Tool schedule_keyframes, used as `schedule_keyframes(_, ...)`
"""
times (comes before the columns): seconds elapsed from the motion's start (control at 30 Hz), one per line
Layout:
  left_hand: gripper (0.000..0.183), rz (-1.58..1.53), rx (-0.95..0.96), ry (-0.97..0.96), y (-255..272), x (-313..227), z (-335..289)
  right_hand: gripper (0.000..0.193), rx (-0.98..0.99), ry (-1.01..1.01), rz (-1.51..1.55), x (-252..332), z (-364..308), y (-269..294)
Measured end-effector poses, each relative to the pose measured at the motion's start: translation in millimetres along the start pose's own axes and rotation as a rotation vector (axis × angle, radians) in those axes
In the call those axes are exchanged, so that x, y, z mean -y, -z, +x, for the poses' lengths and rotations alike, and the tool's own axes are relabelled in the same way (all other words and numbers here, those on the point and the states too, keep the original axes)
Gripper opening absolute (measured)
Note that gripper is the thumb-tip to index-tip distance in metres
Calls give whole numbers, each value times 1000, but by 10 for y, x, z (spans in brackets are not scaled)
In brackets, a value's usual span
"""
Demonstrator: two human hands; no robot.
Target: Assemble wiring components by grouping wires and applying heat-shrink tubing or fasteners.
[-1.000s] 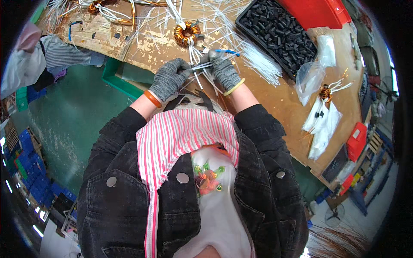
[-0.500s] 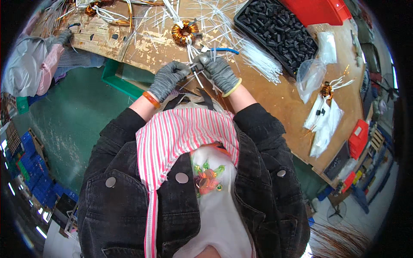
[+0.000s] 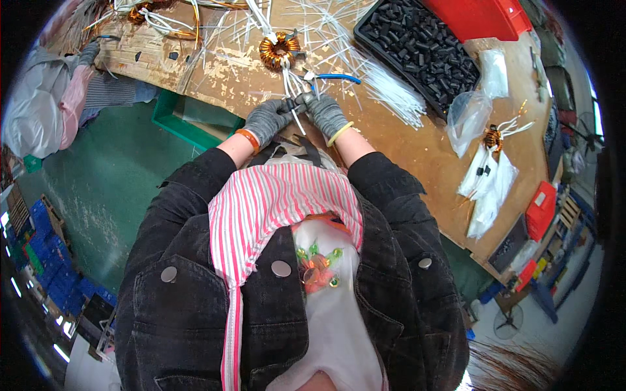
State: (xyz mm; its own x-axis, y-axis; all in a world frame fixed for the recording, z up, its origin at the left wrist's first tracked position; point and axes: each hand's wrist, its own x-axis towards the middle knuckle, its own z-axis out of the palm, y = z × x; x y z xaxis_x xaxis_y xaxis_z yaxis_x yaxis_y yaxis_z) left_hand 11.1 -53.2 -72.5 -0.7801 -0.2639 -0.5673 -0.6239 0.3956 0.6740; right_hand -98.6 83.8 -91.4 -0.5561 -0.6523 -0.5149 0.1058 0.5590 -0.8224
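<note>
On the workbench ahead of me lies a ring-shaped copper coil (image 3: 268,55) with white sleeved leads (image 3: 287,79) running toward me. My left hand (image 3: 266,121), in a grey glove, is closed with its fingertips at a small black sleeve (image 3: 291,103) on those leads. From the other side my right hand (image 3: 324,115), gloved too, pinches at the same leads close to the black sleeve. Its fingertips partly hide the grip. One white lead end (image 3: 298,122) sticks out between the hands toward my body. Just beyond the right hand lies a thin blue rod-like piece (image 3: 338,77).
A black tray of small black sleeves (image 3: 417,52) stands at the back right beside a red bin (image 3: 479,16). White cable ties (image 3: 398,94) lie scattered nearby. Another coil (image 3: 493,138) rests on the right with plastic bags. A co-worker's gloved hand (image 3: 89,53) is at far left.
Both hands have drawn closer together and lower on the leads. The left hand has moved right and toward me. The coil has stayed in place.
</note>
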Motion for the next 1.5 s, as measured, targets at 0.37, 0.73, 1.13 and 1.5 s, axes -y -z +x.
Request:
schedule_keyframes(0.37,23,219,-258,-251,151,-181,-288,25,-43,285,-199,-8,-74,171)
schedule_keyframes(0.73,22,87,-327,-277,148,-163,-334,22,-16,220,76,450,-127,168)
schedule_keyframes(1.13,21,42,-307,-188,133,-139,-313,25,-34,170,-399,460,-147,170)
schedule_keyframes(1.5,18,86,-344,-403,222,-263,-347,26,35,309,-334,450,-116,109)
